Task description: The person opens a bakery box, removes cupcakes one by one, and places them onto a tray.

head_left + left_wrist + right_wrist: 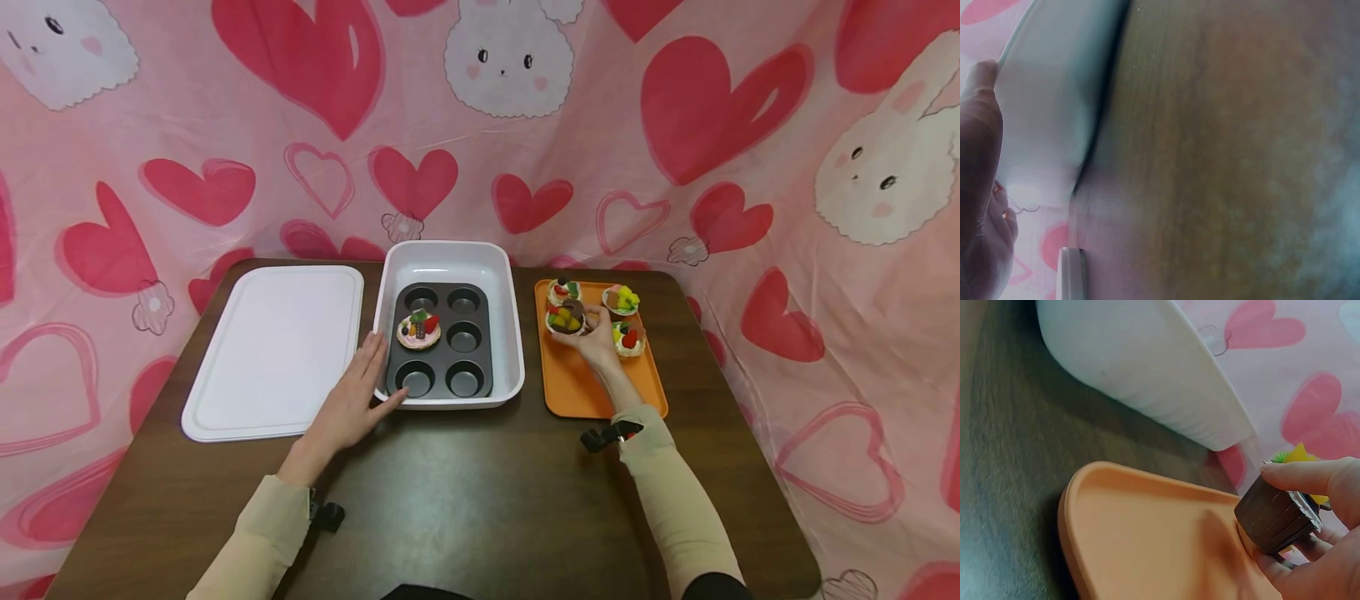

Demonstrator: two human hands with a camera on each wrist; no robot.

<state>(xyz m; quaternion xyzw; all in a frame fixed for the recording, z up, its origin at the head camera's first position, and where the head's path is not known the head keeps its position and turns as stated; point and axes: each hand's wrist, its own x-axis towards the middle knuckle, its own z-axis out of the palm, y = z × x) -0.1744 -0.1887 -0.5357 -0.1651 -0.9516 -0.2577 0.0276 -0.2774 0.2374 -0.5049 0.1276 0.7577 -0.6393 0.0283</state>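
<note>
My right hand (597, 337) pinches a fruit-topped toy tart (566, 317) with a dark brown cup over the orange tray (566, 392); in the right wrist view the brown cup (1272, 515) tilts between thumb and fingers. Three other tarts stay on the tray: one (564, 291) behind, one (621, 300) at the back right, one (628, 339) beside the hand. My left hand (351, 400) rests with extended fingers on the left rim of the white basin (512, 333). Inside it, a dark muffin tin (440, 354) bears one strawberry-topped tart (418, 330) in its middle-left cup.
A white cutting board (277, 350) lies left of the basin on the dark wooden table (480, 492). Behind the table hangs a pink cloth (465, 125) with hearts and rabbits. The basin's walls stand higher than the tray's low rim.
</note>
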